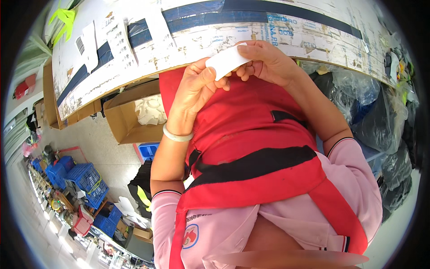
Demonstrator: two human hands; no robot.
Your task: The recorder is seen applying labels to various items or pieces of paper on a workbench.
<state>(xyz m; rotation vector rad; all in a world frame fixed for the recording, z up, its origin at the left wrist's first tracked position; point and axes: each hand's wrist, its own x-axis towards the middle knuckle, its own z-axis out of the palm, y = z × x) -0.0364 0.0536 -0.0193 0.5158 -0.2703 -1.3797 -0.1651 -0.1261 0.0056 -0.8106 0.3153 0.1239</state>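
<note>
A small white rectangular piece (pixel 226 62), paper or cloth, I cannot tell which, is held up in front of my red apron at the table's near edge. Its lower left end is pinched between the thumb and fingers of my left hand (pixel 199 86). The upper right end sits under the thumb of my right hand (pixel 268 62), with the fingers curled behind it. The piece bends slightly between the two hands. A pale bangle (pixel 177 134) circles my left wrist.
The table (pixel 192 54) is covered with worn white board and dark tape. White printed strips (pixel 121 40) and a neon yellow strap (pixel 64 22) lie at its left. Below stands an open cardboard box (pixel 117 117) holding white pieces. Plastic bags (pixel 374 121) crowd the right; blue crates (pixel 87 181) stand far left.
</note>
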